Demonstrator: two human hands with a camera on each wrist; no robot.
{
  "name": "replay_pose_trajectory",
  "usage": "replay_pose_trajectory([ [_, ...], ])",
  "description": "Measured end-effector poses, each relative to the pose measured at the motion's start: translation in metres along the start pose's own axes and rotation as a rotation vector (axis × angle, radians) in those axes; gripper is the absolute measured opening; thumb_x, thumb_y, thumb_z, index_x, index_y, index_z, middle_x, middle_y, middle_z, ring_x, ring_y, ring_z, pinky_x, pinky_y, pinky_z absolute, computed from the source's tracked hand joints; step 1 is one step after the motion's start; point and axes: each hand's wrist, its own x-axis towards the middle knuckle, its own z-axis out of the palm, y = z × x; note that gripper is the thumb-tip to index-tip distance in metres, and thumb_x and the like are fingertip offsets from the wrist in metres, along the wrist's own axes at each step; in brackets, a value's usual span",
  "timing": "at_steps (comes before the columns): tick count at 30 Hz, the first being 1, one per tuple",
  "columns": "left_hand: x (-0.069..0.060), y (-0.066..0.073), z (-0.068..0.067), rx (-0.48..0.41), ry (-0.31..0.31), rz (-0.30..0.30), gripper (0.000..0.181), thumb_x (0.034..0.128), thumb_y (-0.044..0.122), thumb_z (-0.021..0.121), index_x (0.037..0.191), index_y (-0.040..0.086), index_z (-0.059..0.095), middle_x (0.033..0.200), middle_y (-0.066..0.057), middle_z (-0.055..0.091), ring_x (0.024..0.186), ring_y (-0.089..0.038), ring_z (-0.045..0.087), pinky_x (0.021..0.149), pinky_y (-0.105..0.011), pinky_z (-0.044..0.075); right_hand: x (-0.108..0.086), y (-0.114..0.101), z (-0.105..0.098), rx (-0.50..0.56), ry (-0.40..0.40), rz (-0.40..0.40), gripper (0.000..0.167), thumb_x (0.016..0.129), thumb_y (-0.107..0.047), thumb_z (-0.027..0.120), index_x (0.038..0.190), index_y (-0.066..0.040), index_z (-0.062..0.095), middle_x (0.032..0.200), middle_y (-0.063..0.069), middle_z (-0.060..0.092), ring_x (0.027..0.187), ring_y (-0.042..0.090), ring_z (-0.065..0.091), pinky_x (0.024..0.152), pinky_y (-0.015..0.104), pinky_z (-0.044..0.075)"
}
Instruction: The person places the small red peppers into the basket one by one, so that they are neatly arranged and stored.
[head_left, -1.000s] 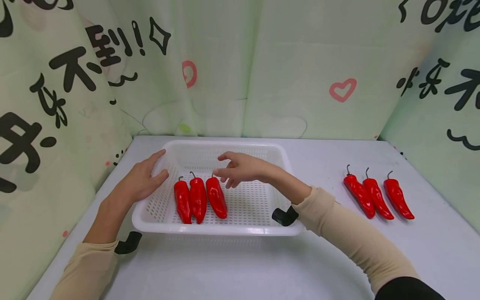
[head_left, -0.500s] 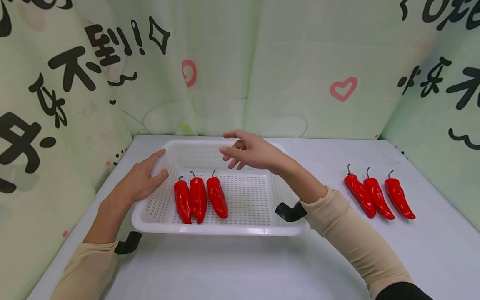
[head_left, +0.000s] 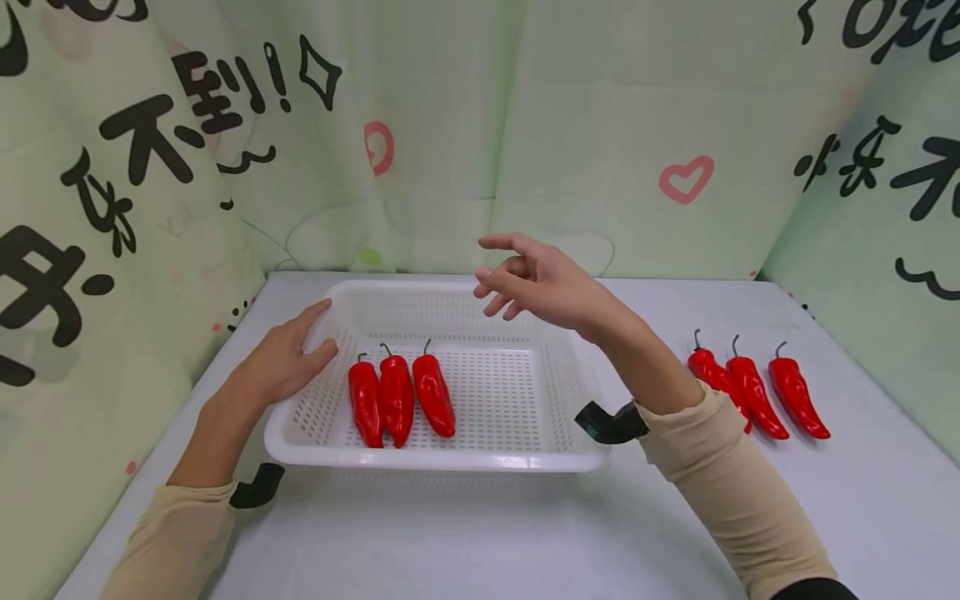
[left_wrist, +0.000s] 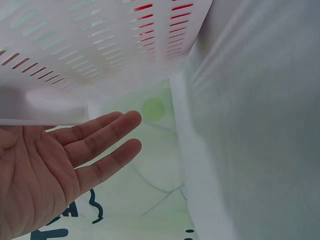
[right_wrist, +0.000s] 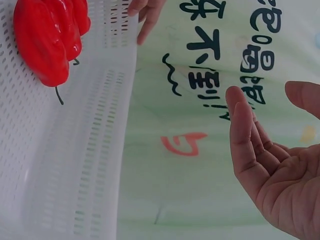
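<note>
Three red peppers (head_left: pixel 396 400) lie side by side in a white perforated plastic basket (head_left: pixel 435 460), stems toward the back. My left hand (head_left: pixel 285 358) rests at the basket's left rim, thumb reaching over it. In the left wrist view, the left fingers (left_wrist: pixel 102 142) stretch out straight along the outside of the basket. Above the basket's back right part hangs my right hand (head_left: pixel 543 279), holding nothing. Its fingers are loosely bent and the thumb stands apart, as the right wrist view shows.
Another three red peppers (head_left: pixel 757 398) lie on the white table (head_left: pixel 480 533) to the right of the basket; my right forearm partly covers the leftmost one. Pale green curtains (head_left: pixel 585 133) with black lettering surround the table at the back and sides.
My right hand has risen away from the rightmost pepper in the basket and moved back and to the right. My left hand, the basket and the peppers stay in place.
</note>
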Motion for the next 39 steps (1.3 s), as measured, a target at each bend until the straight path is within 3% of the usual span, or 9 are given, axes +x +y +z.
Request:
replay_pose_trajectory([
  [8, 0.0, -0.001, 0.0, -0.002, -0.007, -0.002, 0.07, 0.1031, 0.03, 0.049, 0.161, 0.001, 0.021, 0.147, -0.035, 0.046, 0.097, -0.04, 0.066, 0.085, -0.057, 0.059, -0.017, 0.002, -0.015, 0.013, 0.056, -0.029, 0.058, 0.103, -0.027, 0.06, 0.155, -0.011, 0.038, 0.12, 0.018, 0.069, 0.099, 0.027, 0.072, 0.087, 0.032, 0.059],
  [22, -0.001, 0.0, 0.0, 0.01, -0.008, -0.008, 0.069, 0.1039, 0.03, 0.048, 0.161, 0.002, 0.021, 0.148, -0.035, 0.045, 0.103, -0.042, 0.064, 0.09, -0.059, 0.057, -0.044, 0.009, -0.04, -0.018, 0.177, -0.023, 0.057, 0.103, -0.028, 0.06, 0.154, -0.012, 0.039, 0.117, 0.017, 0.07, 0.096, 0.023, 0.072, 0.083, 0.029, 0.059],
  [29, 0.0, 0.0, 0.0, 0.002, -0.01, -0.017, 0.07, 0.1036, 0.031, 0.048, 0.162, 0.003, 0.021, 0.146, -0.035, 0.047, 0.097, -0.039, 0.066, 0.081, -0.054, 0.061, -0.061, 0.017, -0.053, -0.087, 0.236, 0.003, 0.057, 0.103, -0.031, 0.061, 0.154, -0.016, 0.04, 0.118, 0.015, 0.07, 0.093, 0.02, 0.073, 0.083, 0.027, 0.059],
  [39, -0.002, 0.0, 0.001, -0.016, -0.015, -0.017, 0.069, 0.1031, 0.029, 0.048, 0.162, 0.004, 0.022, 0.141, -0.034, 0.052, 0.086, -0.031, 0.068, 0.075, -0.047, 0.063, -0.079, 0.041, -0.071, -0.176, 0.238, 0.04, 0.061, 0.106, -0.031, 0.056, 0.159, -0.012, 0.032, 0.126, 0.021, 0.066, 0.091, 0.01, 0.072, 0.079, 0.021, 0.059],
])
